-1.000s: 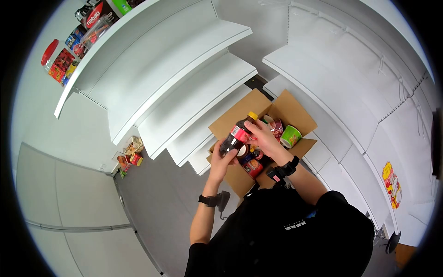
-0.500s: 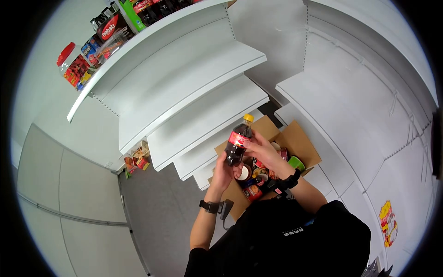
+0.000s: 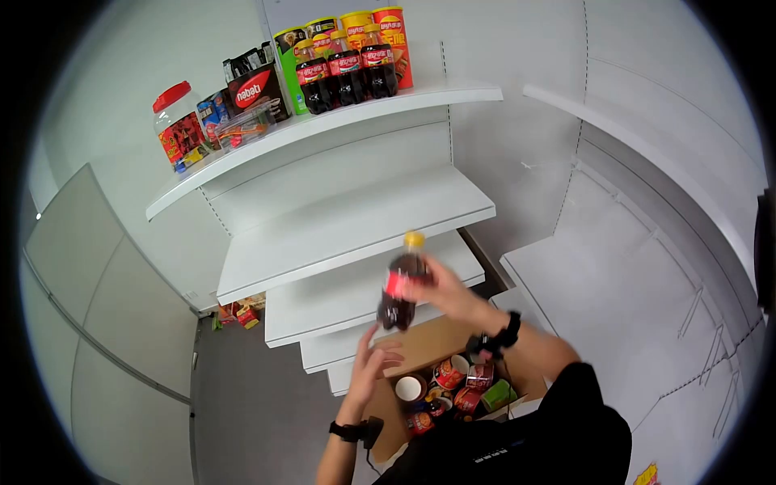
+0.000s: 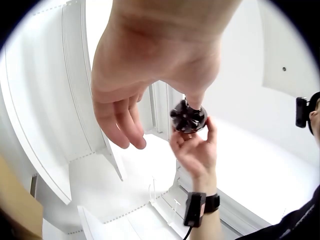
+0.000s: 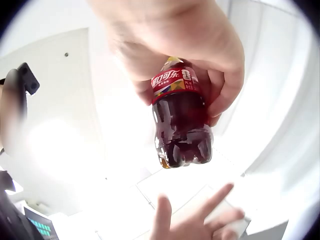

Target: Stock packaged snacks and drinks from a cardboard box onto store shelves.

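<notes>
My right hand (image 3: 446,293) grips a cola bottle (image 3: 396,310) round its red label, just under the yellow cap. The bottle hangs nearly upright in front of the middle shelves. In the right wrist view, the dark lower half of the bottle (image 5: 182,125) shows below my fingers, and part of the label is covered. My left hand (image 3: 370,370) is lower, with fingers spread and nothing in its grasp. Its fingertip is close to the bottle's base. From the left wrist view, the thumb overlaps the ridged bottle base (image 4: 187,119).
Three cola bottles (image 3: 346,79) stand on the top shelf (image 3: 323,121), before several chip canisters (image 3: 394,48). Left of them are a nabati box (image 3: 257,93) and a red-lidded jar (image 3: 178,133). An open cardboard box (image 3: 432,346) of cup noodles (image 3: 449,372) sits below.
Both hands held the bottle before; now the left has let go and the right alone holds it. The head view has tilted up, bringing the stocked top shelf into sight.
</notes>
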A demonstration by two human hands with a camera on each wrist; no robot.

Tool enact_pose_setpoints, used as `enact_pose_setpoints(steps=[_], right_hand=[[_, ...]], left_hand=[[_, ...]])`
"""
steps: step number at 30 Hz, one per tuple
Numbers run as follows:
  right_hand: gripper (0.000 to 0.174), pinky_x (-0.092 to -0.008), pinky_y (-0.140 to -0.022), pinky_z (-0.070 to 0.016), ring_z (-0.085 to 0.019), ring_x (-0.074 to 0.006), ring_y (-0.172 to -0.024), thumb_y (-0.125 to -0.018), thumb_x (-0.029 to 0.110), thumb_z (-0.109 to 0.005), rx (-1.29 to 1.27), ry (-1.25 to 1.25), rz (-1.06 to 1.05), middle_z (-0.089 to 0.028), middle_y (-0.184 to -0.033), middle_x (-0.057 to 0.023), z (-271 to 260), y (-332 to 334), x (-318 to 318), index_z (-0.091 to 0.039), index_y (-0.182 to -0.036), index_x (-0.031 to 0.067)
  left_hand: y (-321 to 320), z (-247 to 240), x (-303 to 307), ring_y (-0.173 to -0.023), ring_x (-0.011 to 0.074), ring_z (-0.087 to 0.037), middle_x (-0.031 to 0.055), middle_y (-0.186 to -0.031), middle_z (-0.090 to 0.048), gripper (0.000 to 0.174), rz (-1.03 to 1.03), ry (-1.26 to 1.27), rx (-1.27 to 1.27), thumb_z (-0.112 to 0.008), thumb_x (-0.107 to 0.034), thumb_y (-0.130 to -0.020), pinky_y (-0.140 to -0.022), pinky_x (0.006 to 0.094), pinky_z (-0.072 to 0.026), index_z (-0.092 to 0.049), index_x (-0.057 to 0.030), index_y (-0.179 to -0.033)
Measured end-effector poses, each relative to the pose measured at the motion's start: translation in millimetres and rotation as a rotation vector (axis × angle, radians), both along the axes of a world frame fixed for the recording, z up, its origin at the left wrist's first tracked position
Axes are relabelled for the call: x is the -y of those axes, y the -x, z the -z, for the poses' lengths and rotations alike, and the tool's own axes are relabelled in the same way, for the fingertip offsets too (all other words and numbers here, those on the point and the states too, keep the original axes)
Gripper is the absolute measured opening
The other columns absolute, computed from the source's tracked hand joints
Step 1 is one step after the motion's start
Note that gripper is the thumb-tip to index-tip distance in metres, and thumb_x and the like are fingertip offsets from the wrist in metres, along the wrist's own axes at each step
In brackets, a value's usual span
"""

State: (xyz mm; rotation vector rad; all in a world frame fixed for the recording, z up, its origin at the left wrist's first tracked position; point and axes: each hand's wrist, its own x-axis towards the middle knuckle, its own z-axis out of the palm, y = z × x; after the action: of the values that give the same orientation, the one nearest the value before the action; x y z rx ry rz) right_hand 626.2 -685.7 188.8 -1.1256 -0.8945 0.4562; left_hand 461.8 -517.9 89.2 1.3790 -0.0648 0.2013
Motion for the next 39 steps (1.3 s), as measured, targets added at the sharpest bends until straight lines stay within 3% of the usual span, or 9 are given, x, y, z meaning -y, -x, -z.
enact_pose_setpoints(steps=[4,6,9,13,16,23,33,36,39], right_hand=[[0.06,-0.0287,-0.081,-0.05,-0.059,-0.013,-0.093,-0.083,0.023,-0.071,0.281,-0.111,0.119,-0.059,-0.107,-0.0089,-113,-67,5,-0.039,-0.13,0.0032],[0.059,-0.0283,-0.079,-0.0493,-0.059,-0.013,-0.093,-0.081,0.025,-0.073,0.469,-0.167,0.28,-0.061,-0.101,-0.01,-169,-100,6,-0.042,-0.126,0.0031],[0.07,-0.0281,-0.079,-0.0492,-0.06,-0.0154,-0.091,-0.076,0.037,-0.077,0.594,-0.167,0.542,-0.061,-0.1,-0.0129,-244,-132,10,-0.044,-0.119,-0.0074],[0.08,-0.0335,-0.079,-0.0502,-0.064,-0.0278,-0.091,-0.069,0.05,-0.072,0.767,0.102,0.93,-0.063,-0.101,-0.0205,-300,-191,0,-0.045,-0.115,-0.0097],[0.08,-0.0347,-0.079,-0.0504,-0.064,-0.0312,-0.092,-0.068,0.051,-0.069,0.846,0.314,1.08,-0.064,-0.1,-0.0226,-311,-208,-4,-0.046,-0.115,-0.009],[0.077,-0.0361,-0.081,-0.0499,-0.063,-0.0334,-0.095,-0.067,0.049,-0.068,0.807,0.394,1.063,-0.063,-0.103,-0.0232,-296,-240,-18,-0.047,-0.117,-0.0057],[0.072,-0.0375,-0.085,-0.0479,-0.062,-0.0337,-0.1,-0.069,0.047,-0.069,0.801,0.323,1.038,-0.063,-0.105,-0.0217,-283,-263,-35,-0.05,-0.117,-0.0033],[0.074,-0.036,-0.086,-0.0469,-0.061,-0.03,-0.101,-0.072,0.048,-0.07,0.793,0.354,0.996,-0.063,-0.109,-0.0202,-279,-270,-36,-0.049,-0.121,-0.0041],[0.059,-0.0393,-0.083,-0.0479,-0.062,-0.0336,-0.098,-0.072,0.043,-0.069,0.789,0.247,1.046,-0.065,-0.102,-0.0195,-270,-267,-40,-0.056,-0.111,0.0005]], left_hand=[[15,3,-19,-0.089,0.0191,-0.061,0.0144,-0.112,-0.058,0.055,-0.248,0.003,-0.018,-0.05,-0.027,-0.095,-0.081,0.033,-0.0498,-0.028,-0.0029,-0.139],[24,4,-24,-0.089,0.0186,-0.061,0.0141,-0.112,-0.058,0.053,-0.305,-0.012,-0.031,-0.05,-0.025,-0.095,-0.08,0.0322,-0.0502,-0.029,-0.0026,-0.139],[39,7,-27,-0.087,0.0175,-0.061,0.0133,-0.11,-0.059,0.05,-0.398,-0.001,-0.053,-0.05,-0.021,-0.095,-0.077,0.0305,-0.051,-0.031,-0.0016,-0.137],[56,14,-27,-0.084,0.0166,-0.061,0.0126,-0.108,-0.059,0.049,-0.488,0.045,-0.086,-0.052,-0.019,-0.094,-0.074,0.0297,-0.0512,-0.034,-0.001,-0.135],[67,19,-27,-0.084,0.0163,-0.061,0.0122,-0.108,-0.059,0.048,-0.535,0.047,-0.106,-0.052,-0.02,-0.093,-0.073,0.0291,-0.0512,-0.035,-0.0014,-0.134],[88,16,-29,-0.083,0.017,-0.061,0.0128,-0.108,-0.058,0.047,-0.619,0.086,-0.091,-0.053,-0.019,-0.092,-0.074,0.0295,-0.0506,-0.038,-0.0024,-0.133],[79,-4,-10,-0.084,0.0167,-0.06,0.0137,-0.11,-0.058,0.045,-0.613,0.073,-0.016,-0.053,-0.016,-0.092,-0.076,0.0295,-0.0496,-0.04,-0.0028,-0.133],[73,-9,-6,-0.083,0.0157,-0.061,0.0115,-0.107,-0.058,0.045,-0.615,0.034,-0.01,-0.052,-0.019,-0.093,-0.075,0.0282,-0.0502,-0.04,-0.0018,-0.132],[69,-6,-5,-0.083,0.0157,-0.061,0.0114,-0.107,-0.058,0.044,-0.597,0.048,-0.01,-0.052,-0.019,-0.093,-0.075,0.0285,-0.05,-0.04,-0.0019,-0.132]])
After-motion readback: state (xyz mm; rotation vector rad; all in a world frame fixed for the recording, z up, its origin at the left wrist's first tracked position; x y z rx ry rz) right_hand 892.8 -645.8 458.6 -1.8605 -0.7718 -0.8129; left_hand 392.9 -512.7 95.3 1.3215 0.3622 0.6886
